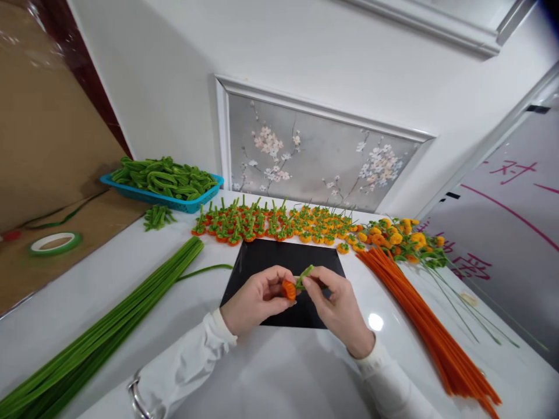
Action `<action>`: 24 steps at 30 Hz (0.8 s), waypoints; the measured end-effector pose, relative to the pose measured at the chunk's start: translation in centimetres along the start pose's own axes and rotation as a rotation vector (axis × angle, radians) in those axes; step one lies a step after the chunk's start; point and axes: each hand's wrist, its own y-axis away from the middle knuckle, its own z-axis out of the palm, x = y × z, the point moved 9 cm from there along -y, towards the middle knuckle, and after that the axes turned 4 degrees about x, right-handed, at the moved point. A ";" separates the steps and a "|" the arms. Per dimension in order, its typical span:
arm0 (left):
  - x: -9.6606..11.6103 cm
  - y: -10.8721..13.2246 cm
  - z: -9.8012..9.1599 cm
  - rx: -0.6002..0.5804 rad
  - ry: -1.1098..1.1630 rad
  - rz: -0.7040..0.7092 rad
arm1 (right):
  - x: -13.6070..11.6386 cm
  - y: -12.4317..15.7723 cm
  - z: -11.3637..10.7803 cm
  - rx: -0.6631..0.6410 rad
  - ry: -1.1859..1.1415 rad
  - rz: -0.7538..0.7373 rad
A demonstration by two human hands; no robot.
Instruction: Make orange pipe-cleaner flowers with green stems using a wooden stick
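My left hand (261,297) pinches a small orange pipe-cleaner flower (289,289) between thumb and fingers. From the right, my right hand (336,302) grips the short green pipe-cleaner stem (304,276) joined to that flower. Its fingertips partly hide the stem. Both hands are held over a black mat (301,319) on the white table. Just beyond the mat stand rows of finished orange flowers with upright green stems (248,226), and yellow-orange ones (323,227) to their right.
Green pipe cleaners (144,302) lie in a bundle at left, orange ones (428,326) at right. A blue tray (187,205) holds green bent pieces; cut green pieces (158,217) lie beside it. Yellow flowers (393,235) with long stems lie back right. Green tape (56,243) rests at far left.
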 end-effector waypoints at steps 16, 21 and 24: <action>-1.1 0.4 0.0 0.136 -0.286 -0.123 | -0.7 0.2 -0.7 0.136 0.314 -0.146; -1.4 0.3 1.4 0.074 -0.160 -0.093 | -1.3 0.0 -0.7 0.154 0.327 -0.173; -1.4 0.1 0.4 0.153 -0.052 -0.099 | -1.3 0.0 -1.2 0.187 0.280 -0.172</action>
